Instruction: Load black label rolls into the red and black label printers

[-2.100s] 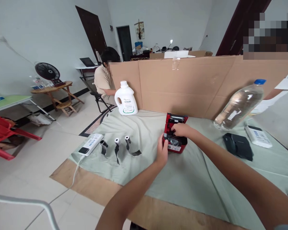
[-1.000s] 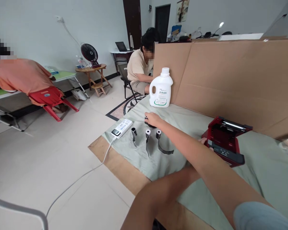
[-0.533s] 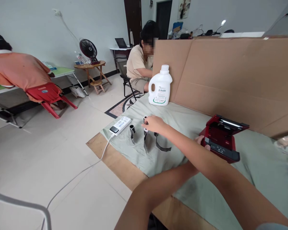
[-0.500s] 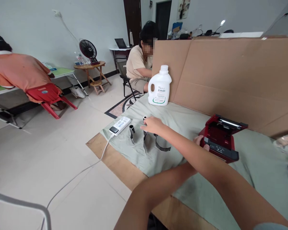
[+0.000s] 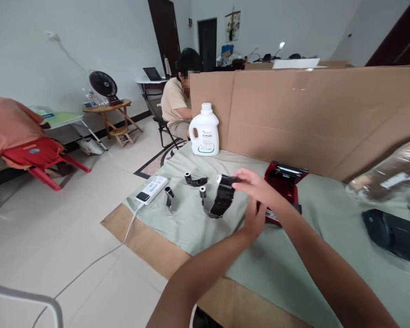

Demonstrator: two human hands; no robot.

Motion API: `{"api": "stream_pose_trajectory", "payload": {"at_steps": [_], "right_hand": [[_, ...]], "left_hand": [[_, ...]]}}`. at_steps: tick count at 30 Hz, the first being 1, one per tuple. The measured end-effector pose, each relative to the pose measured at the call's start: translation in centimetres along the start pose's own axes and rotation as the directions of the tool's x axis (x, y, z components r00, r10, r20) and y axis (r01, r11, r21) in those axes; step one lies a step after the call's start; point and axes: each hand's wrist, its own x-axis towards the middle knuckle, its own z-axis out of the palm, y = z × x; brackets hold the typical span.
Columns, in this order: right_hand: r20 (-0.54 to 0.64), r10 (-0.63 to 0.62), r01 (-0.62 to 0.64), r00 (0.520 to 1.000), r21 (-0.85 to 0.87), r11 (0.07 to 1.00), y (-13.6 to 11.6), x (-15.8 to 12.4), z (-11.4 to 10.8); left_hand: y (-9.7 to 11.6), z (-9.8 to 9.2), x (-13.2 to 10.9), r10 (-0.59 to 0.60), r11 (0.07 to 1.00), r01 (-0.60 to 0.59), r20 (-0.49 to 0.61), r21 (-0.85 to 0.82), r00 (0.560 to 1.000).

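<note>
My right hand pinches the edge of a broad black strip with a white roll end at its top. The strip is raised, and its lower end hangs close to the cloth. My left hand is just below, beside the red printer-like machine, its lid up; fingers apart, partly hidden, nothing visible in them. A small roll with a narrow black tail stands left of the held strip, touching or overlapping it. Farther left lie another black roll and a short one.
A white power bank with a cable lies at the left edge of the cloth. The white detergent bottle stands before a cardboard panel. At right are a plastic-wrapped bundle and a black device. Two people sit beyond.
My right hand has moved from the small rolls toward the machine and now holds a broad black strip. My left hand has come off the machine's front. The view has turned right.
</note>
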Motion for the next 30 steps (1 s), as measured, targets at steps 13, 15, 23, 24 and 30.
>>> {"api": "stream_pose_trajectory", "payload": {"at_steps": [13,15,23,24,30], "right_hand": [[-0.414,0.133,-0.386,0.901,-0.62,0.684,7.8,-8.4,-11.3],[-0.41,0.157,-0.409,0.899,-0.655,0.636,8.4,-7.9,-10.9],[-0.383,0.252,-0.458,0.889,-0.72,0.521,8.4,-6.6,-10.5],[-0.38,0.271,-0.467,0.884,-0.729,0.501,8.3,-6.4,-10.4],[-0.346,0.349,-0.473,0.871,-0.782,0.406,6.9,-6.4,-9.9]], "left_hand": [[0.3,-0.4,-1.3,0.386,0.862,-0.397,0.099,0.316,0.917],[0.4,-0.5,-1.3,0.415,0.835,-0.429,0.118,0.345,0.902],[0.1,-0.5,-1.3,0.434,0.813,-0.442,0.113,0.379,0.894],[0.1,-0.4,-1.3,0.438,0.802,-0.446,0.117,0.397,0.891],[0.1,-0.5,-1.3,0.509,0.701,-0.516,0.162,0.492,0.845]]}}
